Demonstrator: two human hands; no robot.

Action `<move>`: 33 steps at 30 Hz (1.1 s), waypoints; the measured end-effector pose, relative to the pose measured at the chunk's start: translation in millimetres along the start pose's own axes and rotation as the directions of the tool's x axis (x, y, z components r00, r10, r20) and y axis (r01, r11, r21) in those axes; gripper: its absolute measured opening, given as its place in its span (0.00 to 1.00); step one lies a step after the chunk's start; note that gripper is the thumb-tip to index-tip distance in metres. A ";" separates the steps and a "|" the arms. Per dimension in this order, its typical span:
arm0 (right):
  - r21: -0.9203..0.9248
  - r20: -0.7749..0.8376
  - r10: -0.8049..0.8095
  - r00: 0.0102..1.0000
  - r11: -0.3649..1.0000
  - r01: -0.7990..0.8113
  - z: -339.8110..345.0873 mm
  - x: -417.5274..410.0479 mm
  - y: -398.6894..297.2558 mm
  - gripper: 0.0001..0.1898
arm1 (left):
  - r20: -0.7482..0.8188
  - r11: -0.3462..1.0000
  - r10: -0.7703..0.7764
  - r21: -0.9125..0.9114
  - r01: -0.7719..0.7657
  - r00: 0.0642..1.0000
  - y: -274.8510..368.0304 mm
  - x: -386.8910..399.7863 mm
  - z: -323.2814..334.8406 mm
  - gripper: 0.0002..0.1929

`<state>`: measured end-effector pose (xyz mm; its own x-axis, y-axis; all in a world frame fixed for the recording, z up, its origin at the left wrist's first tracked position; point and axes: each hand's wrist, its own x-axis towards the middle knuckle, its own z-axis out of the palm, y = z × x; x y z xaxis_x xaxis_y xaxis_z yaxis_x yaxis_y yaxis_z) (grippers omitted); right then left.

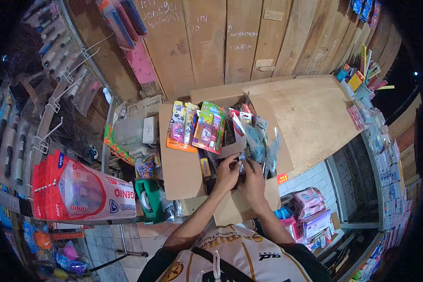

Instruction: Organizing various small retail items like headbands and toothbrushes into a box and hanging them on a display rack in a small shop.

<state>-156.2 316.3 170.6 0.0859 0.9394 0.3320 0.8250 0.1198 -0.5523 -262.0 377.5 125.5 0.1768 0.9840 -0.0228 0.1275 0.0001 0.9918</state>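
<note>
Both my hands are over an open cardboard box (181, 176), with fingertips close together. My left hand (228, 172) and my right hand (252, 176) pinch a small pale packet (242, 163) that looks like clear plastic; fingers hide most of it. Just beyond them a cardboard flap (232, 148) sticks up inside the box. Dark bluish goods in clear bags (255, 142) stand to the right. A green blister pack (208, 127) and an orange-edged blister pack with a panda (182, 127) lie on the left side of the box, each with a tube inside.
A green tape dispenser (148, 201) and red-and-white toothbrush packs (84, 190) are at left. To the right lies a plywood counter top (310, 120). Stacked pink and purple packs (312, 215) are at lower right. A plank wall (211, 46) bearing handwriting rises behind the box.
</note>
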 end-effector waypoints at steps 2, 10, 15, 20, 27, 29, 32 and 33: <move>-0.041 -0.032 0.024 0.999 0.999 -0.026 2.3 4.2 1.3 0.28 | -0.017 1.000 0.009 0.003 -0.009 1.000 7.9 -1.7 0.9 0.20; 0.114 -0.288 0.076 0.955 0.992 -0.044 12.3 6.9 3.8 0.11 | -0.016 0.956 -0.078 -0.286 0.070 0.997 18.5 -7.4 0.9 0.29; 0.229 -0.373 0.043 0.927 0.972 0.047 -0.1 2.8 -14.0 0.09 | -0.030 0.953 -0.122 -0.282 0.108 0.992 31.7 -9.8 2.4 0.29; 0.528 -0.384 0.126 0.915 0.843 0.106 -1.5 -16.6 -32.4 0.06 | 0.038 0.945 -0.090 -0.313 0.097 0.995 47.1 -12.4 -2.7 0.28; 0.575 -0.208 -0.273 0.939 0.743 0.343 -38.8 -51.9 -59.6 0.10 | 0.376 0.724 -0.380 -0.448 0.525 0.845 90.9 -39.1 -34.9 0.25; 0.599 -0.156 -0.347 0.925 0.711 0.368 -51.1 -52.7 -63.3 0.11 | 0.403 0.708 -0.366 -0.465 0.532 0.839 95.4 -49.7 -46.8 0.23; 0.640 -0.105 -0.424 0.900 0.664 0.387 -52.2 -49.8 -61.8 0.13 | 0.375 0.683 -0.288 -0.564 0.464 0.881 96.4 -60.7 -59.4 0.21; 0.652 -0.100 -0.425 0.900 0.655 0.382 -50.1 -47.6 -61.3 0.14 | 0.363 0.685 -0.287 -0.569 0.455 0.886 92.3 -64.7 -63.2 0.21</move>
<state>-182.9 248.1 227.0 -0.2171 0.7620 0.6101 0.2093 0.6468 -0.7334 -323.4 325.2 226.5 0.4745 0.8075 -0.3504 -0.3879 0.5492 0.7402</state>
